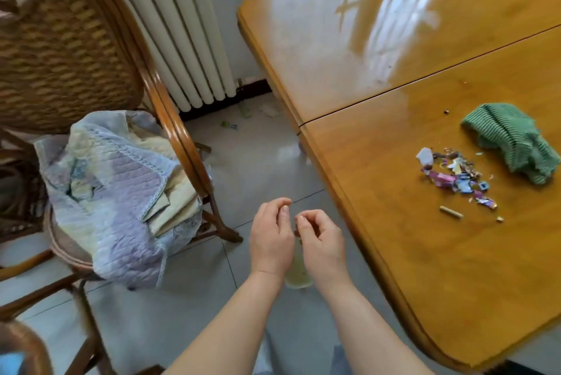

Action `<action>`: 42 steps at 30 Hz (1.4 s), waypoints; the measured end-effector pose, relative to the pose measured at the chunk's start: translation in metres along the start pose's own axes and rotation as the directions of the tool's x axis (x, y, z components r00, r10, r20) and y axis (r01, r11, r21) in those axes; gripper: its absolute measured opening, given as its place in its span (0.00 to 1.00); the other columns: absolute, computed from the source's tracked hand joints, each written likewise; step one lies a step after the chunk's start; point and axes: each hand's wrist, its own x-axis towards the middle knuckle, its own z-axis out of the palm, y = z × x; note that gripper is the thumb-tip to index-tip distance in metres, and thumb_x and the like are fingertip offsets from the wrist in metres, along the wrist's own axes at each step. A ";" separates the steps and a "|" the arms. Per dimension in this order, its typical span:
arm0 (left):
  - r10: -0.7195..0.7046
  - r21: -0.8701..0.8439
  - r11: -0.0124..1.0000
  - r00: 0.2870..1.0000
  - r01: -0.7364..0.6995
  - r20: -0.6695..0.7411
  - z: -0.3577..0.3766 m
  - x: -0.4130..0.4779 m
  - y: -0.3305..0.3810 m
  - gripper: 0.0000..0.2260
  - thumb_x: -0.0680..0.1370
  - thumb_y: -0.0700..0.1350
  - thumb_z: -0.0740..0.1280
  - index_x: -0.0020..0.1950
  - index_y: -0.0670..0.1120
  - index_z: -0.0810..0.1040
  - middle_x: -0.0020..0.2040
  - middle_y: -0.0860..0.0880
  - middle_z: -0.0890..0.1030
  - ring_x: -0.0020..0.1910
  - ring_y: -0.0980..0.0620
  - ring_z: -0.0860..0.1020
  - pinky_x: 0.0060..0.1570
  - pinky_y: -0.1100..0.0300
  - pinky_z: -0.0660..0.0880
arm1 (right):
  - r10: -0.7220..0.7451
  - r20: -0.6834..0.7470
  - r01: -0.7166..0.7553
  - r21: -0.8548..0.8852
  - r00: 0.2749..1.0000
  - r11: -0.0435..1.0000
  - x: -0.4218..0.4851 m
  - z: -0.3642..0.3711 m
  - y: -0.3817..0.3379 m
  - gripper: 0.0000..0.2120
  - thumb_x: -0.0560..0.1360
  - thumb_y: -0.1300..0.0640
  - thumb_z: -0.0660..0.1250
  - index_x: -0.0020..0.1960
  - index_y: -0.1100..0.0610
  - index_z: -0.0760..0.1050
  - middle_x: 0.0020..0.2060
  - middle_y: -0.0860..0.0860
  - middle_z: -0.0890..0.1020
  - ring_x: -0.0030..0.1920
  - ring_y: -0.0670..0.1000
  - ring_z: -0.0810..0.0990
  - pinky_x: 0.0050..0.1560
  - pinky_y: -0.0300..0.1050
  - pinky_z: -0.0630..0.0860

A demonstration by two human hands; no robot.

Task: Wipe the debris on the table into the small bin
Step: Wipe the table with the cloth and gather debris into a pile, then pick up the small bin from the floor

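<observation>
Lying on table (449,256): debris (455,175) nr green cloth (513,140)

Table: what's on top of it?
A crumpled green cloth, a pile of colourful paper scraps beside it, and a small tan stick. Anything under the cloth is hidden.

The glossy wooden table (394,253) stands to the right of the right hand (321,241), with its rounded edge near that hand. Further right on the table lies a heap of coloured paper debris (455,174). A crumpled green striped cloth (513,140) sits just beside the heap, on the side away from the hand. A short pale stick (451,212) lies just on the near side of the heap. The tiled floor (258,162) spreads beneath both hands. Beyond the left hand (271,238), towards the radiator (182,40), a few small scraps (230,125) lie on the floor.
</observation>
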 end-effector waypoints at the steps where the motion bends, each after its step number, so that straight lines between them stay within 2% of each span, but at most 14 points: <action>1: -0.052 0.000 0.999 0.998 0.052 0.023 -0.004 -0.001 -0.020 0.10 0.80 0.41 0.59 0.55 0.47 0.79 0.49 0.55 0.76 0.53 0.56 0.75 0.52 0.67 0.66 | 0.077 0.013 -0.077 -0.005 0.997 0.997 0.000 0.013 0.020 0.07 0.74 0.56 0.63 0.38 0.49 0.74 0.34 0.46 0.80 0.39 0.49 0.79 0.43 0.48 0.76; 4: -0.199 -0.005 0.980 0.977 0.200 0.082 0.002 0.000 -0.084 0.10 0.80 0.41 0.60 0.57 0.46 0.78 0.52 0.54 0.77 0.53 0.56 0.74 0.54 0.67 0.65 | 0.310 0.041 -0.304 -0.108 0.950 0.947 0.013 0.037 0.098 0.06 0.75 0.60 0.62 0.42 0.51 0.76 0.40 0.52 0.82 0.46 0.57 0.81 0.50 0.52 0.76; 6: -0.275 -0.008 0.960 0.953 0.278 0.124 0.015 -0.002 -0.129 0.10 0.80 0.41 0.60 0.58 0.45 0.78 0.53 0.53 0.77 0.53 0.57 0.74 0.55 0.67 0.65 | 0.415 0.053 -0.387 -0.275 0.908 0.880 0.026 0.044 0.159 0.07 0.74 0.60 0.61 0.45 0.53 0.77 0.43 0.53 0.81 0.45 0.55 0.79 0.47 0.47 0.74; 9: -0.340 -0.005 0.939 0.927 0.345 0.157 0.045 0.001 -0.204 0.10 0.80 0.43 0.60 0.57 0.49 0.78 0.49 0.59 0.76 0.54 0.57 0.75 0.54 0.67 0.65 | 0.517 0.091 -0.399 -0.530 0.851 0.749 0.053 0.055 0.254 0.07 0.72 0.61 0.58 0.41 0.52 0.72 0.41 0.52 0.76 0.42 0.52 0.73 0.40 0.43 0.66; 11: -0.371 -0.011 0.926 0.913 0.378 0.167 0.071 0.007 -0.253 0.09 0.80 0.44 0.60 0.57 0.50 0.79 0.47 0.61 0.75 0.54 0.58 0.75 0.53 0.67 0.66 | 0.564 0.084 -0.398 -0.624 0.822 0.672 0.075 0.064 0.316 0.12 0.73 0.61 0.57 0.53 0.55 0.75 0.53 0.55 0.78 0.52 0.55 0.76 0.49 0.44 0.70; 12: -0.382 -0.007 0.921 0.908 0.389 0.173 0.079 0.010 -0.267 0.10 0.80 0.44 0.60 0.57 0.50 0.79 0.47 0.61 0.75 0.54 0.58 0.75 0.53 0.67 0.66 | 0.589 0.052 -0.421 -0.648 0.807 0.635 0.084 0.065 0.333 0.17 0.74 0.61 0.56 0.61 0.55 0.72 0.60 0.57 0.75 0.59 0.57 0.74 0.55 0.45 0.70; 14: -0.392 -0.004 0.916 0.901 0.400 0.186 0.097 0.015 -0.305 0.10 0.80 0.45 0.60 0.57 0.51 0.78 0.47 0.61 0.74 0.54 0.59 0.74 0.53 0.67 0.66 | 0.614 0.007 -0.458 -0.658 0.790 0.597 0.098 0.076 0.377 0.21 0.75 0.61 0.55 0.68 0.56 0.65 0.68 0.57 0.69 0.65 0.57 0.71 0.60 0.45 0.69; 19: -0.403 0.003 0.911 0.891 0.411 0.212 0.135 0.041 -0.372 0.10 0.81 0.47 0.59 0.59 0.53 0.77 0.52 0.58 0.76 0.52 0.61 0.74 0.53 0.66 0.67 | 0.597 -0.009 -0.451 -0.665 0.802 0.596 0.135 0.099 0.458 0.21 0.75 0.62 0.57 0.67 0.53 0.67 0.71 0.56 0.63 0.64 0.57 0.71 0.58 0.45 0.70; 24: -0.408 0.046 0.912 0.890 0.407 0.203 0.161 0.053 -0.418 0.10 0.80 0.48 0.59 0.58 0.54 0.77 0.53 0.59 0.76 0.53 0.60 0.75 0.53 0.66 0.68 | 0.630 0.029 -0.422 -0.717 0.776 0.554 0.164 0.120 0.509 0.23 0.74 0.61 0.57 0.70 0.54 0.64 0.75 0.54 0.53 0.70 0.58 0.64 0.66 0.47 0.67; 29: -0.429 0.104 0.903 0.886 0.416 0.178 0.152 0.045 -0.406 0.11 0.80 0.46 0.59 0.60 0.51 0.77 0.56 0.54 0.78 0.53 0.58 0.75 0.51 0.67 0.66 | 0.575 0.078 -0.306 -0.784 0.815 0.540 0.151 0.127 0.474 0.23 0.77 0.57 0.54 0.72 0.58 0.57 0.75 0.54 0.56 0.70 0.56 0.65 0.65 0.46 0.65; 32: -0.457 0.146 0.887 0.877 0.438 0.145 0.127 0.034 -0.365 0.13 0.80 0.46 0.60 0.64 0.49 0.74 0.63 0.51 0.76 0.62 0.53 0.73 0.57 0.63 0.66 | 0.522 0.097 -0.248 -0.797 0.847 0.551 0.125 0.115 0.404 0.21 0.78 0.55 0.53 0.70 0.55 0.61 0.72 0.52 0.62 0.66 0.56 0.70 0.60 0.45 0.68; 34: -0.447 0.215 0.882 0.889 0.419 0.102 0.103 0.028 -0.335 0.17 0.79 0.46 0.63 0.68 0.48 0.70 0.68 0.50 0.71 0.68 0.50 0.67 0.64 0.58 0.65 | 0.466 0.161 -0.146 -0.818 0.870 0.556 0.105 0.105 0.350 0.18 0.78 0.55 0.52 0.67 0.54 0.65 0.70 0.51 0.65 0.64 0.55 0.72 0.58 0.45 0.70; 37: -0.433 0.291 0.868 0.900 0.402 0.051 0.054 0.014 -0.276 0.23 0.78 0.49 0.65 0.72 0.49 0.66 0.72 0.49 0.66 0.71 0.48 0.62 0.66 0.54 0.64 | 0.375 0.271 -0.008 -0.802 0.886 0.598 0.061 0.086 0.263 0.16 0.78 0.55 0.51 0.64 0.54 0.68 0.67 0.51 0.68 0.62 0.55 0.73 0.57 0.45 0.71; 42: -0.306 0.468 0.864 0.930 0.183 0.202 -0.029 0.017 -0.162 0.14 0.78 0.53 0.61 0.63 0.55 0.75 0.61 0.53 0.76 0.63 0.50 0.73 0.59 0.55 0.71 | 0.267 0.354 0.137 -0.794 0.896 0.592 0.010 0.052 0.114 0.15 0.79 0.52 0.51 0.56 0.58 0.71 0.59 0.55 0.73 0.57 0.56 0.75 0.52 0.46 0.70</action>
